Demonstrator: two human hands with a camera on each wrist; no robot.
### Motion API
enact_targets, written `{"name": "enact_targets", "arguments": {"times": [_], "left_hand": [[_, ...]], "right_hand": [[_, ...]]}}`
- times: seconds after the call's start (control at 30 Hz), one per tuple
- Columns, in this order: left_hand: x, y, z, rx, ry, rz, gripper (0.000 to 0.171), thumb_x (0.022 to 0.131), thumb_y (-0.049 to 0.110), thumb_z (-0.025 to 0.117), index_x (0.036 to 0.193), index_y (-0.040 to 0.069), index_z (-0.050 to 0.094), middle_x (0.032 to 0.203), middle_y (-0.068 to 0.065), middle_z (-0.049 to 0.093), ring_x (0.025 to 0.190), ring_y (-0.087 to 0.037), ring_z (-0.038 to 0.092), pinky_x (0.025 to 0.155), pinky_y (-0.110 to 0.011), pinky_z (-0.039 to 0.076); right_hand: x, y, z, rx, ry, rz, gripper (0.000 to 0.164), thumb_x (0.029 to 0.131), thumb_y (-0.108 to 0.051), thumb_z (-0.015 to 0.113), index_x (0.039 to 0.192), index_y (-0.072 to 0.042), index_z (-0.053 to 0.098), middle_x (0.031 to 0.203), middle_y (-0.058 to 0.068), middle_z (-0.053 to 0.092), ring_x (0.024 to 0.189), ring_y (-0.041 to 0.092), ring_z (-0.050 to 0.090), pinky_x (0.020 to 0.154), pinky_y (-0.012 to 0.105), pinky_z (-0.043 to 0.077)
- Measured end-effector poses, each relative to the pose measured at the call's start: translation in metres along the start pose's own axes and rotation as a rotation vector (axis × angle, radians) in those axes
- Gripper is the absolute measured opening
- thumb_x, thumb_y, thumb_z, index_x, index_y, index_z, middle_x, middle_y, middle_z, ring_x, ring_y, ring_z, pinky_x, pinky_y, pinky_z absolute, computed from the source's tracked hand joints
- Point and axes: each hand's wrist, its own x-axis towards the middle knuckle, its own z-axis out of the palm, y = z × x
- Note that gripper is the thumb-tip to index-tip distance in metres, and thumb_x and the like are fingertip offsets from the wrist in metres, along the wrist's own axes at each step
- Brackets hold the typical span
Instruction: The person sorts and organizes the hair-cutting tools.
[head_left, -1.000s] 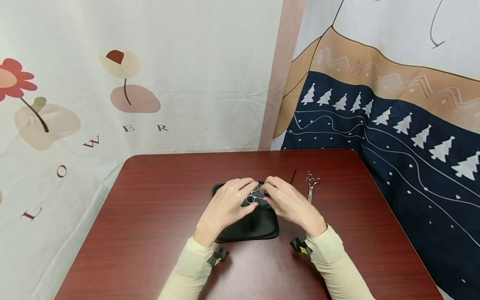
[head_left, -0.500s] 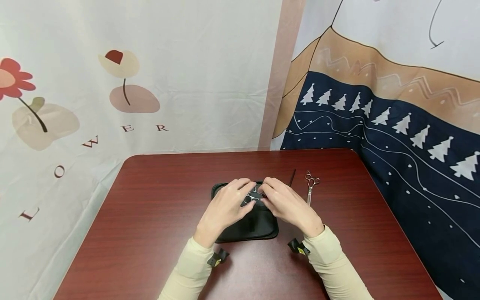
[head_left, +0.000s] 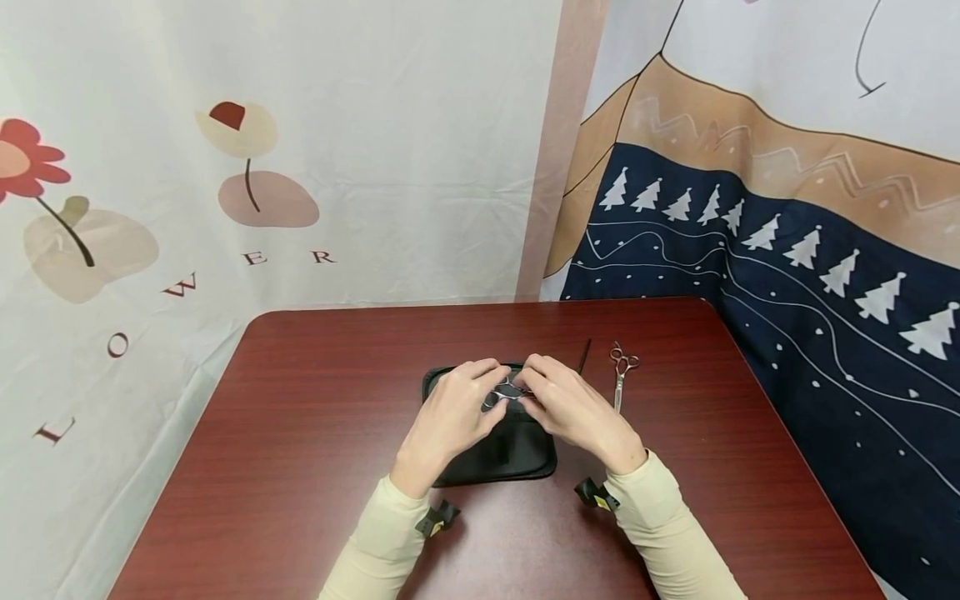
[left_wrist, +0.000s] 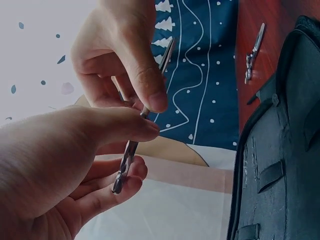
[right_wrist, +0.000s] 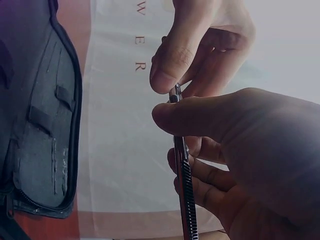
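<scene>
Head view: left hand and right hand pinched thinning shears, seemingly unstowed like the scissors outside the zippered case.

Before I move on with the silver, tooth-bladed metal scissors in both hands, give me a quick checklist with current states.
1. Left hand grips the handle end of the silver, tooth-bladed metal scissors: ok.
2. Right hand pinches them farther toward the blades: ok.
3. Blades fully closed: cannot tell; fingers cover part.
4. Black zippered case open: ok.
5. Flat black loops seen inside are unoccupied: ok.
6. Second silver metal scissors stowed: not ok; lying on the reddish-brown table.
</scene>
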Motion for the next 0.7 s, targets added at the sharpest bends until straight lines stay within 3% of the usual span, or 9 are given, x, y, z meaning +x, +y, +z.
{"name": "enact_targets", "arguments": {"times": [0.4,0.7], "left_hand": [[0.0003,-0.0015,-0.0017,0.000,0.013,0.016,0.034,0.088,0.006,0.092,0.120,0.007,0.083,0.121,-0.006,0.084,0.082,-0.022,0.070,0.071,-0.033,0.063],[0.0018,-0.0028,-0.0011,-0.006,0.023,0.038,0.035,0.091,0.004,0.091,0.124,0.007,0.082,0.118,-0.002,0.082,0.081,-0.021,0.069,0.070,-0.031,0.061]], "right_hand": [[0.0013,0.0000,0.0014,0.002,0.010,-0.013,0.019,0.095,-0.002,0.089,0.110,-0.005,0.077,0.104,0.006,0.067,0.094,0.018,0.064,0.080,0.029,0.061],[0.0022,0.0015,0.0014,-0.007,0.036,-0.036,0.023,0.094,-0.001,0.089,0.113,-0.003,0.077,0.106,0.007,0.067,0.094,0.018,0.064,0.079,0.029,0.061]]}}
